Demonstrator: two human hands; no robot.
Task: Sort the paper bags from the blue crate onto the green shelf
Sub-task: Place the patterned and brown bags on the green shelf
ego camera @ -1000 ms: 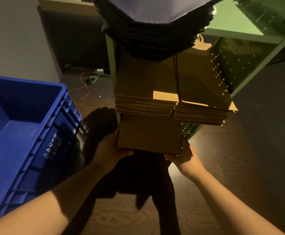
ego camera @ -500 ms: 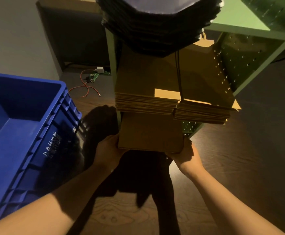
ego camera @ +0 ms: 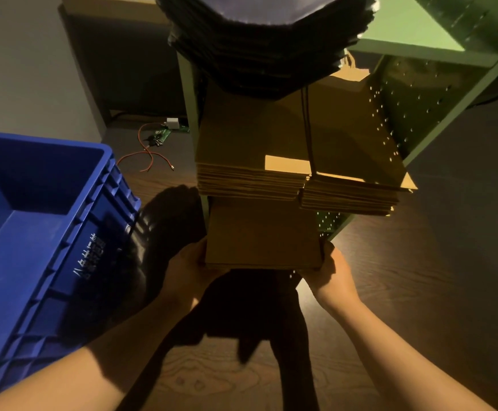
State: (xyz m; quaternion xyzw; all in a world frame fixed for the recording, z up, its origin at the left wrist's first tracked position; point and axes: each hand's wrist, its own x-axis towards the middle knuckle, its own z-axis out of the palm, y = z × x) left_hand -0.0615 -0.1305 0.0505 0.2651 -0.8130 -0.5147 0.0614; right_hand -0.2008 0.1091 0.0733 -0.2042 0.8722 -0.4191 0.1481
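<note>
A flat stack of brown paper bags sits half inside the lowest level of the green shelf. My left hand grips its near left corner and my right hand grips its near right corner. On the level above lie two thick piles of brown bags, side by side. Higher still rests a pile of dark bags. The blue crate stands on the floor to the left; what shows of its inside holds no bags.
The dark wooden floor spreads to the right and in front. Behind the crate, red wires and a small circuit board lie on the floor near a dark cabinet and a grey wall.
Both hands have pushed the brown stack a little further under the middle piles, into the bottom level. The crate and the upper piles have not moved.
</note>
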